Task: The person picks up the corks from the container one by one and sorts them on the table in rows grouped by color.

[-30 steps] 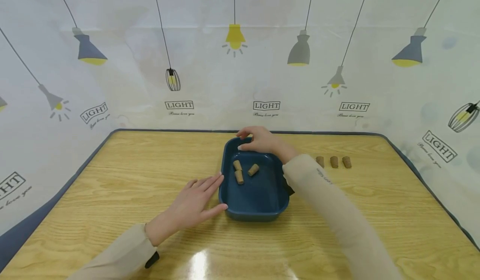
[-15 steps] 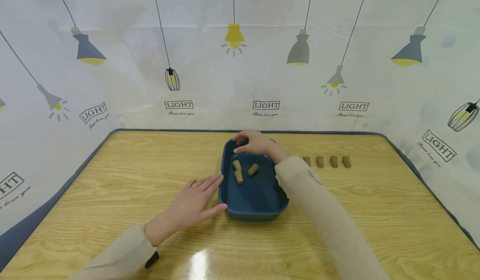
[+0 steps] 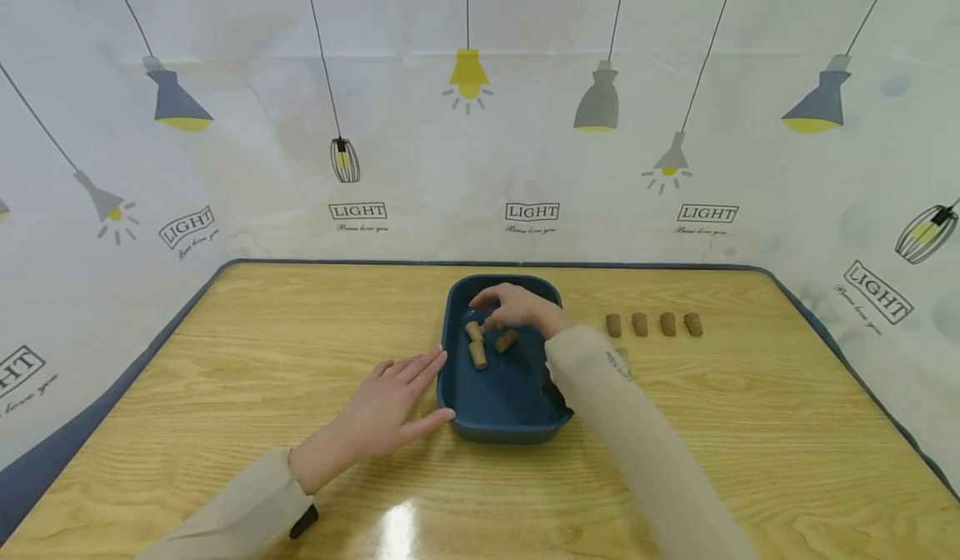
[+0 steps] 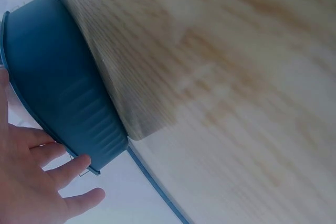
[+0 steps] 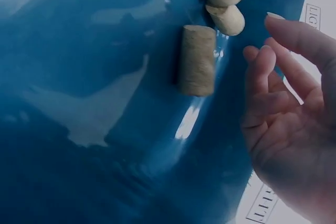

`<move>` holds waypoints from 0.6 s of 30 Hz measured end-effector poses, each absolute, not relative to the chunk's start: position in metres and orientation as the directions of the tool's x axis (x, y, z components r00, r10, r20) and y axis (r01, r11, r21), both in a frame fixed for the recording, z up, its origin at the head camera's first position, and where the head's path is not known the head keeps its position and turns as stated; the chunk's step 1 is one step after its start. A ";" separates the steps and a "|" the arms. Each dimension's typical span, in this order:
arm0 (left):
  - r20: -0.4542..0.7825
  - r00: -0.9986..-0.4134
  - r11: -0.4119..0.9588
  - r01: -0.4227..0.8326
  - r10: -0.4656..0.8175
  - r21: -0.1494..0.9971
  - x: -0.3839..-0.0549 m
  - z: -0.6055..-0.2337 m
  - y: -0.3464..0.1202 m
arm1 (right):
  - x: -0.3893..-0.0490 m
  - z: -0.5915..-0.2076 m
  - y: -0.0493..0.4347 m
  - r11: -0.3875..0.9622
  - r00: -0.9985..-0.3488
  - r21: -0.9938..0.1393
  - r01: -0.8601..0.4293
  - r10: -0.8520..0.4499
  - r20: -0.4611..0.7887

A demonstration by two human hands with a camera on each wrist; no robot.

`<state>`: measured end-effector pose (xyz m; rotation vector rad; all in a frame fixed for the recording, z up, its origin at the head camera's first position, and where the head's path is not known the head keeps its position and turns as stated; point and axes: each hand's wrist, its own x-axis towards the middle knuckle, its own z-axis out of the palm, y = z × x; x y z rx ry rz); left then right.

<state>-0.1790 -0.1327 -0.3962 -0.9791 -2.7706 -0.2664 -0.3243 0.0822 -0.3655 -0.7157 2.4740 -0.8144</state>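
A deep blue baking dish sits on the table with three corks inside. Two of them, the near cork and the far cork, touch end to end by the left wall; a third cork lies at a slant to their right. My left hand rests with straight, spread fingers against the dish's left rim, as the left wrist view also shows. Over the dish's far half, my right hand reaches down with bent fingers beside the corks. In the right wrist view its thumb and fingers stand apart, holding nothing.
Several corks stand in a row to the right of the dish, such as the leftmost cork. Another cork is partly hidden by the right sleeve. Beyond the wooden table hangs a lamp-printed backdrop.
My right hand has come from the dish's far rim nearer and lower, toward the corks. Its sleeve has shifted left, uncovering more corks on the table. The left hand has stayed put.
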 end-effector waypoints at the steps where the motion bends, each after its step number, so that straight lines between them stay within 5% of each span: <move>1: 0.238 -0.764 0.766 0.634 0.600 0.106 -0.179 -0.396 -0.133 | -0.324 -0.367 0.082 0.702 -0.773 -0.631 -0.329 -0.584 -0.246; 11: 0.240 -0.763 0.764 0.635 0.600 0.111 -0.178 -0.396 -0.133 | -0.325 -0.380 0.080 0.757 -0.793 -0.611 -0.230 -0.510 -0.334; 18: 0.235 -0.768 0.767 0.631 0.596 0.115 -0.179 -0.396 -0.133 | -0.323 -0.384 0.077 0.777 -0.808 -0.560 -0.288 -0.511 -0.294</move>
